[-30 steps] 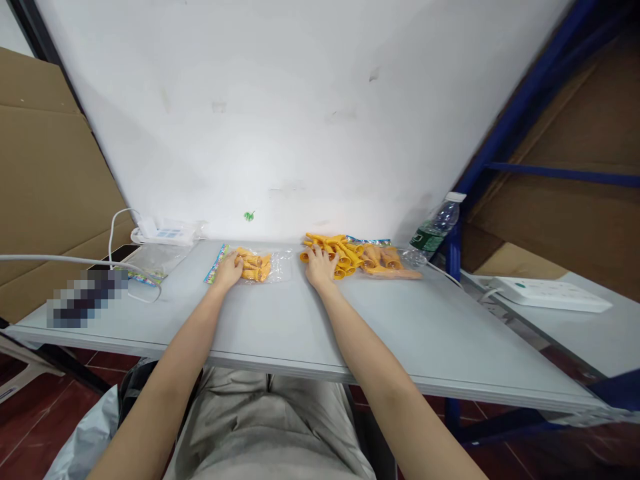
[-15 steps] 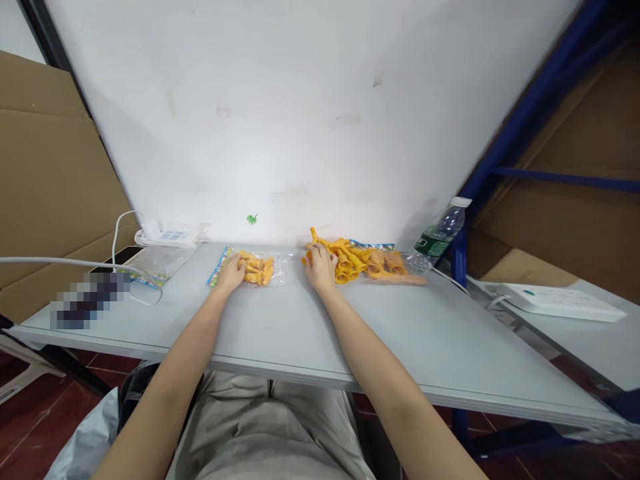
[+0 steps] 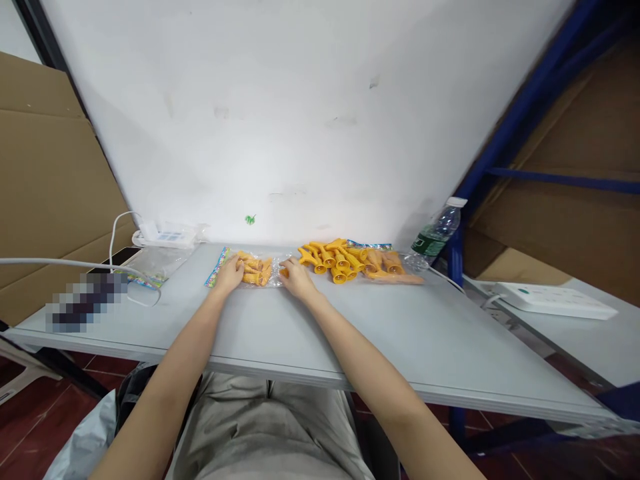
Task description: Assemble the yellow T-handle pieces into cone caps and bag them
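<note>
A clear plastic bag (image 3: 275, 280) with a colourful header lies flat on the table, with several yellow plastic toy horns (image 3: 254, 265) inside. My left hand (image 3: 230, 275) grips this bag near its header end, fingers closed over it. At the other end, by the bag's mouth, my right hand (image 3: 296, 275) is closed on a yellow toy horn (image 3: 284, 272), mostly hidden by the fingers. To its right is a loose pile of yellow toy horns (image 3: 340, 260). Beside the pile lies a filled plastic bag (image 3: 393, 270) of the same horns.
A plastic bottle (image 3: 440, 230) leans at the back right. At left are a flat plastic bag (image 3: 163, 261), a phone (image 3: 115, 258), white cables (image 3: 65, 262) and a pixelated dark object (image 3: 87, 303). A white power strip (image 3: 555, 300) sits on the right-hand surface.
My right hand has moved left from the horn pile to the mouth of the bag, carrying a toy horn. My left hand has stayed on the bag.
</note>
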Motion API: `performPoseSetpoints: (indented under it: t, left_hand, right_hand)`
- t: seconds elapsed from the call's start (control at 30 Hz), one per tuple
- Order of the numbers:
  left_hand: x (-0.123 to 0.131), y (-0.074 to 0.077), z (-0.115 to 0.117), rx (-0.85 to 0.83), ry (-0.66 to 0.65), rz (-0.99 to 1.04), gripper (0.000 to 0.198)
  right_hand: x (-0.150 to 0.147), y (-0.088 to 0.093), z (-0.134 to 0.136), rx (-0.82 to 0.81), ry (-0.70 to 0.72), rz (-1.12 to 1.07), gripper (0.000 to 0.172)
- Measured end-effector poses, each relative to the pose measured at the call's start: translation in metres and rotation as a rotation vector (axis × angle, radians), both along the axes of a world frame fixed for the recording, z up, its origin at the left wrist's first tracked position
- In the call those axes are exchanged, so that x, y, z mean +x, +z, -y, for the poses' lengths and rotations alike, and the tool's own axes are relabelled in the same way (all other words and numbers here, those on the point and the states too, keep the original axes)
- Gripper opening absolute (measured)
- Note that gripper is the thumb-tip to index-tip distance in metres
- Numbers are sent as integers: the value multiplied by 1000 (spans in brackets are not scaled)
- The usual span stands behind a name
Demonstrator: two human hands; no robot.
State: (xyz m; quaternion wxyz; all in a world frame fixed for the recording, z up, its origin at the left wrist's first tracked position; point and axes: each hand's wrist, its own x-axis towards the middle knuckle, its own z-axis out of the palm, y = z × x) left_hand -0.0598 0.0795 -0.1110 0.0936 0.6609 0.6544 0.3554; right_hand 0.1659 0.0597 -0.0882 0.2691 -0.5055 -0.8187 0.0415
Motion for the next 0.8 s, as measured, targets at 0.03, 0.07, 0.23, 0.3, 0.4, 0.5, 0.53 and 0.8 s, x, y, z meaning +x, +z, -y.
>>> performPoseSetpoints:
  t: [0.03, 0.07, 0.23, 0.3, 0.4, 0.5, 0.53, 0.8]
  left_hand:
    - [0, 0, 0, 6, -3, -1, 39]
    - [0, 0, 0, 11, -5, -3, 39]
    - [0, 0, 1, -11, 9, -8, 41]
    - [0, 0, 1, -16, 5, -1, 41]
    - [-1, -1, 0, -13, 9, 30, 42]
    - [-1, -1, -1, -16, 10, 52, 43]
    - [-2, -1, -1, -17, 9, 55, 44]
    - [0, 2, 1, -35, -7, 68, 42]
  right_hand:
    - [1, -1, -1, -17, 19, -39, 28]
    - [2, -2, -3, -24, 28, -67, 29]
    - [15, 2, -4, 3, -130, 66, 45]
    - [20, 4, -3, 13, -200, 170, 50]
    - [25, 7, -2, 30, -208, 238, 52]
    - [26, 10, -1, 61, -177, 231, 47]
    - [25, 12, -1, 74, -171, 225, 44]
    - [26, 21, 2, 60, -175, 259, 32]
